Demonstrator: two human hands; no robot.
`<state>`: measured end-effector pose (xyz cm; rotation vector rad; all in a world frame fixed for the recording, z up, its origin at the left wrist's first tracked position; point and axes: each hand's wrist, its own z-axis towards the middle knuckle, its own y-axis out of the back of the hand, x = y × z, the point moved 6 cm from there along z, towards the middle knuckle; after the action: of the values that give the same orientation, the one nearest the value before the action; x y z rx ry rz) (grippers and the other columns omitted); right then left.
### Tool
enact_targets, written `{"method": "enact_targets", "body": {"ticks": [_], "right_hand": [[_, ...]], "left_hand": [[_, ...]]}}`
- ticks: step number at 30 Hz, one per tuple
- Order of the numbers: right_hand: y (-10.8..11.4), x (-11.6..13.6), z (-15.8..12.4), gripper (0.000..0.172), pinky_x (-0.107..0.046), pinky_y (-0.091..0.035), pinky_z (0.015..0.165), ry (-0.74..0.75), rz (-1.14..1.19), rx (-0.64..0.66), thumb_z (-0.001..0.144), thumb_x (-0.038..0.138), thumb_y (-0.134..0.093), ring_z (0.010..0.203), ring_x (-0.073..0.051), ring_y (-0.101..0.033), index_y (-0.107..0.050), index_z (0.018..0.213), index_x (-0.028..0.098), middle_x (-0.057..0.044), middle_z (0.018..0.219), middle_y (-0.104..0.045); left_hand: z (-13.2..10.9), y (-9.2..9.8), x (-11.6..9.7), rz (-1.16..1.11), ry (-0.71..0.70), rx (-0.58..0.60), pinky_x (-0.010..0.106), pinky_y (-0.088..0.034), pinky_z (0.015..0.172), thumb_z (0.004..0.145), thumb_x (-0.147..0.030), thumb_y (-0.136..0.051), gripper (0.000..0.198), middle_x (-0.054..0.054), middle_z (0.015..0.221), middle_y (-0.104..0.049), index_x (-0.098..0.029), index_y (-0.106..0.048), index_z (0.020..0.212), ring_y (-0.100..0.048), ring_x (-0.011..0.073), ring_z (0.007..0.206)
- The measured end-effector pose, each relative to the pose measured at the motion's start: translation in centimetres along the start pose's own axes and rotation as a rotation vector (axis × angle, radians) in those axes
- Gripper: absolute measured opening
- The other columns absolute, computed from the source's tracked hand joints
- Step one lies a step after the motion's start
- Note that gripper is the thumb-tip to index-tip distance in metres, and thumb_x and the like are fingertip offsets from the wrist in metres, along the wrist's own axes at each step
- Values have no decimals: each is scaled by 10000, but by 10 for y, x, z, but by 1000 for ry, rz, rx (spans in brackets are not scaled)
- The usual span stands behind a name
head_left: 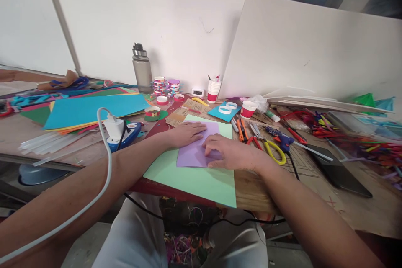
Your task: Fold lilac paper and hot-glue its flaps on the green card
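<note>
A purple sheet lies on top of a larger light green sheet at the front edge of the table. My left hand rests flat on the upper left part of the purple sheet, its fingers stretched to the right. Over the right side of the same sheet is my right hand, its fingers curved and apart, with the tips touching or just above the paper. No object shows between the fingers of either hand.
Coloured sheets and a power strip with a white cable are at left. A bottle stands behind. Paper cups, yellow-handled scissors, a glue gun and a black tablet-like object lie to the right.
</note>
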<state>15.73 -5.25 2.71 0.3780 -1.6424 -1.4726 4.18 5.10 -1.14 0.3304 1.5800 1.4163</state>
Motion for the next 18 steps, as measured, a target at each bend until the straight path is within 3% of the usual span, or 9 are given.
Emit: {"method": "enact_targets", "body": {"ticks": [10,18], "right_hand": [[-1,0,3,49,-333,-444,824,13,-8,-61,816,193,-657,925,-193,-560,-613,800,180,-67,972,-638],[3,-4,4,167,-281,-416,694,-110,156,-76,799,95,-560,737,-145,-551,-645,684,183,-16,776,-630]], "left_hand": [[3,3,0,5,1,-14,366,-196,1136,890,-402,-512,446,63,1438,-489,-242,-569,1303,-366,245,1382],[3,5,0,-2,-12,-43,375,-238,1125,862,-404,-546,435,65,1398,-535,-232,-602,1257,-401,260,1357]]}}
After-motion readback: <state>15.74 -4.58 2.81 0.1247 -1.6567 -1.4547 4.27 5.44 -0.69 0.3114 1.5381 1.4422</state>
